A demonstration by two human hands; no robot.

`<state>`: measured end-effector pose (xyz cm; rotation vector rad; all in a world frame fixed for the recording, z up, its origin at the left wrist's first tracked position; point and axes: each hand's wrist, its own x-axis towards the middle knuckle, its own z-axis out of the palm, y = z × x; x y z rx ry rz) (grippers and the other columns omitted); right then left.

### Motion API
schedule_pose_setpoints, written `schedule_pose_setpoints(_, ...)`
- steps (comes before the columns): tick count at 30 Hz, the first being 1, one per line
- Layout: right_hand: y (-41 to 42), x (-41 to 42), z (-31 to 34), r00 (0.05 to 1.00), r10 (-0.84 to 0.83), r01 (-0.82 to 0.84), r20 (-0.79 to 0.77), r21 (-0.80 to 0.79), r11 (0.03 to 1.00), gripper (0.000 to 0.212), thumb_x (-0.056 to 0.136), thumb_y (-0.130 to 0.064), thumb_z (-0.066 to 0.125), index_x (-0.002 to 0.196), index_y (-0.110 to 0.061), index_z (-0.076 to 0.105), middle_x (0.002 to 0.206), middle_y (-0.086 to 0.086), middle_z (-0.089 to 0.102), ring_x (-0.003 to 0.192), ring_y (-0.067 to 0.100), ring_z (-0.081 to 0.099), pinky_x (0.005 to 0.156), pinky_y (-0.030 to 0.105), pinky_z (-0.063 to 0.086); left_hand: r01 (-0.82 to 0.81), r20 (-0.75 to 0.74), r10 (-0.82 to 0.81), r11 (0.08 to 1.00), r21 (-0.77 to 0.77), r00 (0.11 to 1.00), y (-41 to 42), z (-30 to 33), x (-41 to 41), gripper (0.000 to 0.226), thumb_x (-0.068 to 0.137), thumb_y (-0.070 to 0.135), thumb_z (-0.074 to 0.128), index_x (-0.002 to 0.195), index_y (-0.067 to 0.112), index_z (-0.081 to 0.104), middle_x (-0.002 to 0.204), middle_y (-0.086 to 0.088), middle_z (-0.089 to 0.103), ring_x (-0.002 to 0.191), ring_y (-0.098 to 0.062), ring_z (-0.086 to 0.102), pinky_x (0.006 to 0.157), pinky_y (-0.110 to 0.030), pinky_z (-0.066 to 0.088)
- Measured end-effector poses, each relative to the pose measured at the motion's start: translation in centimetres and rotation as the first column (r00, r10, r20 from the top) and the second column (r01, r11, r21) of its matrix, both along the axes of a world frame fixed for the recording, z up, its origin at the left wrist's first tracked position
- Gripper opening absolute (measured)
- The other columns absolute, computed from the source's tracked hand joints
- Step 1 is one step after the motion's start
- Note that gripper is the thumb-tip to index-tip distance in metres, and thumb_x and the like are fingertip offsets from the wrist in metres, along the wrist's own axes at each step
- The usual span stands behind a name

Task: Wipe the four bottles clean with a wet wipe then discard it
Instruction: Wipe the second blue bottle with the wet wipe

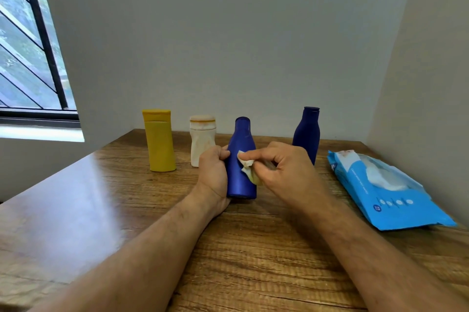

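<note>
**Wiping the blue bottle**

Far left of the fingers: yellow bottle (160,141), upright on the table (76,210). Nearer, just behind the left hand (212,172): white bottle (202,139). Left fingers curled round the blue bottle (241,159), upright. Right hand (281,169) pinching a crumpled wipe (247,167) against its front. Behind the right knuckles: navy bottle (306,131). Well right: wipes pack (380,190), lying flat.

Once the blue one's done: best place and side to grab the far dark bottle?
Probably round its waist, below the shoulder, coming in from the front right. The dark bottle stands upright near the back edge of the table, with a narrow neck and cap above a wider body. The right hand is nearest; the wipes pack lies further right and the wall sits close behind.
</note>
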<state>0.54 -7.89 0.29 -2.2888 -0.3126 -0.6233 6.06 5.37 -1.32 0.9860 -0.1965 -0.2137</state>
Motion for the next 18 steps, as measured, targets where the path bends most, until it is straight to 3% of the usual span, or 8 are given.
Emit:
schedule_pose_setpoints(3,0.3,-0.4,0.1,0.991,0.107,-0.106,-0.082,0.018,0.994,0.025,0.089,-0.021,0.066,0.098,-0.041,0.077,0.103,-0.017,0.069,0.097,0.0,0.063,0.086,0.025,0.055,0.012,-0.001,-0.012,1.0,-0.001,1.0,0.0,0.0,0.1,0.039,0.095,0.017,0.03,0.091,0.0,0.065,0.075,-0.015,0.073,0.07,-0.026,0.069,0.074,-0.038,0.056)
schedule_pose_setpoints(6,0.7,-0.7,0.2,0.974,0.165,-0.17,-0.154,-0.018,0.985,0.029,0.086,-0.016,0.066,0.093,-0.043,0.077,0.102,-0.019,0.072,0.105,-0.003,0.06,0.094,0.026,0.052,0.001,-0.048,-0.002,1.0,-0.027,0.999,0.2,0.0,0.3,0.048,0.092,0.021,0.031,0.11,-0.008,0.064,0.1,-0.027,0.072,0.092,-0.037,0.067,0.09,-0.046,0.054)
schedule_pose_setpoints(9,0.9,-0.7,0.2,0.973,0.149,-0.16,-0.177,-0.049,0.986,0.032,0.085,-0.016,0.066,0.092,-0.045,0.076,0.104,-0.021,0.071,0.11,-0.003,0.057,0.101,0.031,0.049,-0.012,-0.068,0.01,0.999,-0.029,0.998,0.2,0.1,0.3,0.05,0.091,0.022,0.033,0.119,-0.009,0.06,0.107,-0.029,0.069,0.097,-0.04,0.066,0.093,-0.049,0.053)
schedule_pose_setpoints(13,0.8,-0.6,0.2,0.991,0.077,-0.073,-0.105,0.043,0.996,0.023,0.089,-0.026,0.066,0.095,-0.046,0.074,0.103,-0.018,0.068,0.095,-0.002,0.062,0.089,0.03,0.055,0.008,-0.01,-0.008,1.0,0.007,1.0,0.3,-0.1,0.0,0.038,0.094,0.017,0.033,0.104,-0.002,0.064,0.089,-0.021,0.069,0.079,-0.03,0.067,0.08,-0.042,0.055)
schedule_pose_setpoints(18,0.4,-0.6,0.4,1.0,0.021,-0.024,0.017,0.202,0.979,0.02,0.092,-0.024,0.066,0.104,-0.037,0.075,0.1,-0.013,0.066,0.091,0.003,0.063,0.081,0.027,0.059,0.07,0.079,-0.077,0.994,0.089,0.994,0.6,-0.3,-0.8,0.04,0.096,0.016,0.031,0.108,0.007,0.068,0.082,-0.013,0.072,0.072,-0.023,0.067,0.069,-0.037,0.056)
